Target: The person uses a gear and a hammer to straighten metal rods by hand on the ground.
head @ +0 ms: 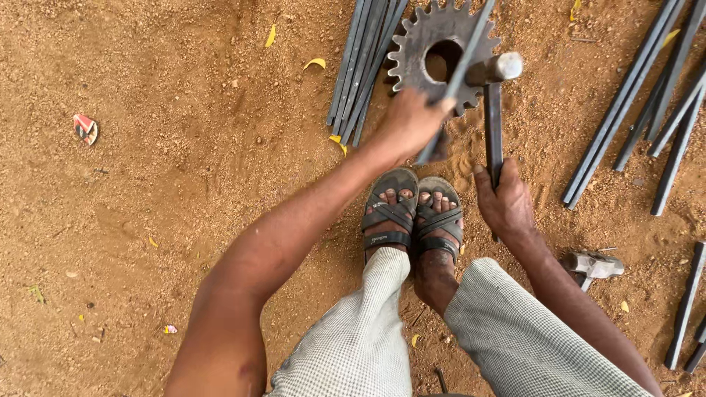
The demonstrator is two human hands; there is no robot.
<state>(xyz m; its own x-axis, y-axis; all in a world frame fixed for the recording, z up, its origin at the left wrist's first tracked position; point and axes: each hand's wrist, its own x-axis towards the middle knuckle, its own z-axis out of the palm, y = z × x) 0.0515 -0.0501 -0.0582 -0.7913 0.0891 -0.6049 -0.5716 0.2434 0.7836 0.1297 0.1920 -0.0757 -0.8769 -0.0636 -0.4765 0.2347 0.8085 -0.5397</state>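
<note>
Sandy ground (147, 184) gives us open room leftward, so with our left hand (412, 121) gripping the rod (460, 73) across the gear (434, 37), we should strike squarely with the hammer (494, 81) clenched in our right hand (504, 202), clear of the bars (647, 103) rightward.
</note>
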